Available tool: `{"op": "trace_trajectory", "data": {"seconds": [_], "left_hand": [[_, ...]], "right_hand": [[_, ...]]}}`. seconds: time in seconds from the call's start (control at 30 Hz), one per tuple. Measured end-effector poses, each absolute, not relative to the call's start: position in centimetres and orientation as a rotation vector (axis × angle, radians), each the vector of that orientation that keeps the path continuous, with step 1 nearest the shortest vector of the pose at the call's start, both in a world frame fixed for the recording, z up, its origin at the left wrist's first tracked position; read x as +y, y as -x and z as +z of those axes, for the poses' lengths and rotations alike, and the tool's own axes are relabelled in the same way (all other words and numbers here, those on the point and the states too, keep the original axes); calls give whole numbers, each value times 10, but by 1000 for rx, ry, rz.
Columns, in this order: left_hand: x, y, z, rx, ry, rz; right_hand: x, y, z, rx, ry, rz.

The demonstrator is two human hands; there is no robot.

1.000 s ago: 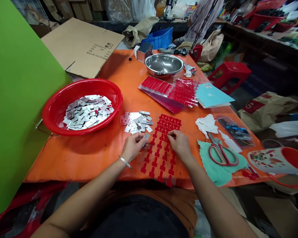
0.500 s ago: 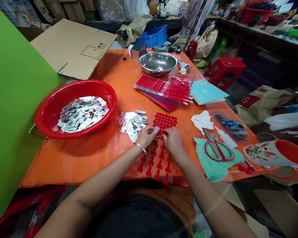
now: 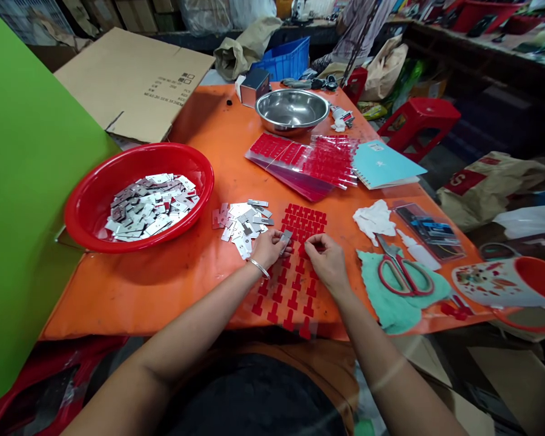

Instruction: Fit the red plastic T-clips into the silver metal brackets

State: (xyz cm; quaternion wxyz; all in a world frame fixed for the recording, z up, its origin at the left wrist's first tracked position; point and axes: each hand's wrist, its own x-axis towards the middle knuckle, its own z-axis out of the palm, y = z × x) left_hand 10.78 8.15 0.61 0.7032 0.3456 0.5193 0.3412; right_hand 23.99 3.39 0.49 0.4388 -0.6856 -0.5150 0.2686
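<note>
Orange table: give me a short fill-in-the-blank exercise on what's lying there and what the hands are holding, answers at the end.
1. A small grey piece is held in the person's ____ hand.
2. The sheet of red shapes lies to the ____ of the loose pile of similar pieces.
3. The scissors rest with their blades pointing ____ the person.
4. The spiral notebook has a light ____ cover.

Missing words: left; right; away from; blue.

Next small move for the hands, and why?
Probably bring the right hand to the grey plate: the left hand holds it close by, over the red cut-outs. The right fingers look pinched; whether they hold a piece is unclear.
</note>
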Motion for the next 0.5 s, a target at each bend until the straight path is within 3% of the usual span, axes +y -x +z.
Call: {"op": "trace_trajectory", "data": {"seconds": [0.2,0.5], "left_hand": [[71,-97,18,1059,-735,785],[42,-67,32,946,-617,774]], "right_hand": [[26,-229,16,-983,1509,927],[14,-195,24,-1093,1327,1048]]}}
